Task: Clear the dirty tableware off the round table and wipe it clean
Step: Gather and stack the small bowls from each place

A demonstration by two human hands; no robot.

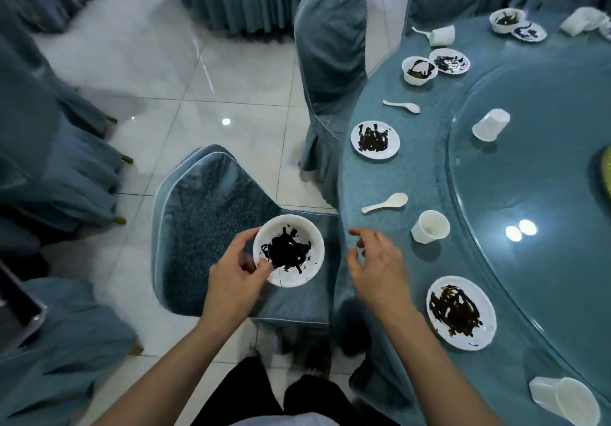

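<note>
My left hand (236, 272) grips a white bowl (288, 249) smeared with dark sauce, held over a chair seat, off the round table (380, 174). My right hand (377, 262) hovers open at the table's near edge, fingers spread, holding nothing. Just right of it a white cup (429, 226) lies tipped, and a white spoon (385, 203) rests beyond it. A dirty plate (461, 312) sits near my right forearm. Another dirty plate (375, 140) lies farther along the edge.
A blue-covered chair (205, 227) stands under the bowl; a second chair (330, 62) is pushed against the table. A glass turntable (545, 177) carries an overturned cup (491, 124). More bowls, saucers, a spoon (401, 106) and cups lie at the far rim. Stacked cups (565, 399) sit bottom right.
</note>
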